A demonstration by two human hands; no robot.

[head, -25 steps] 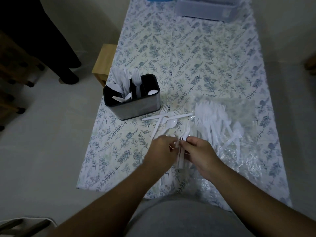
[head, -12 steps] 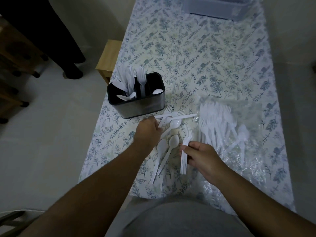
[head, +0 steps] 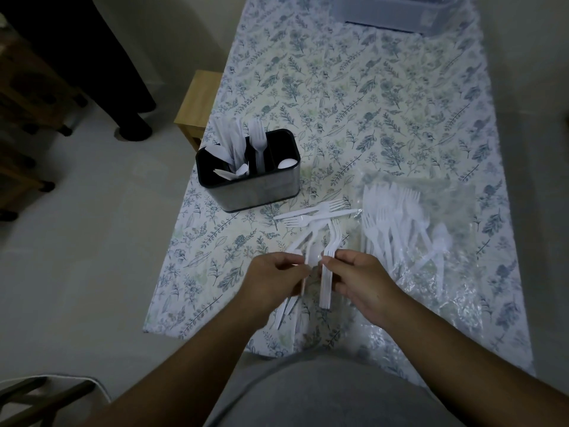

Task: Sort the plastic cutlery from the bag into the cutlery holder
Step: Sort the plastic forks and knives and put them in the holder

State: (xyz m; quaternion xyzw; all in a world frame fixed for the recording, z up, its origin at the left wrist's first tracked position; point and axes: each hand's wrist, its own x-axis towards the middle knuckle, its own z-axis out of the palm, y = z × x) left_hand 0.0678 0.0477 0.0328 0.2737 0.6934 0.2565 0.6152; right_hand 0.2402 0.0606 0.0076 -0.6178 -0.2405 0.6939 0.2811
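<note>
My right hand (head: 363,282) grips a small stack of white plastic forks (head: 327,272), tines pointing away from me. My left hand (head: 272,280) pinches another white piece of cutlery (head: 306,257) right beside that stack; its type is hard to tell. Loose forks and a knife (head: 317,212) lie on the cloth just beyond my hands. The clear bag (head: 431,229) with many white forks and spoons lies to the right. The dark cutlery holder (head: 261,186) stands at the left, with knives, forks and a spoon in separate compartments.
The table has a floral cloth (head: 354,103). A clear plastic box (head: 394,13) sits at the far end. A small wooden stool (head: 197,103) stands left of the table. A person's dark legs (head: 123,87) are on the floor at the far left.
My left hand reached out to the loose cutlery near the holder, then came back with a piece to meet my right hand. The right hand kept its fork stack.
</note>
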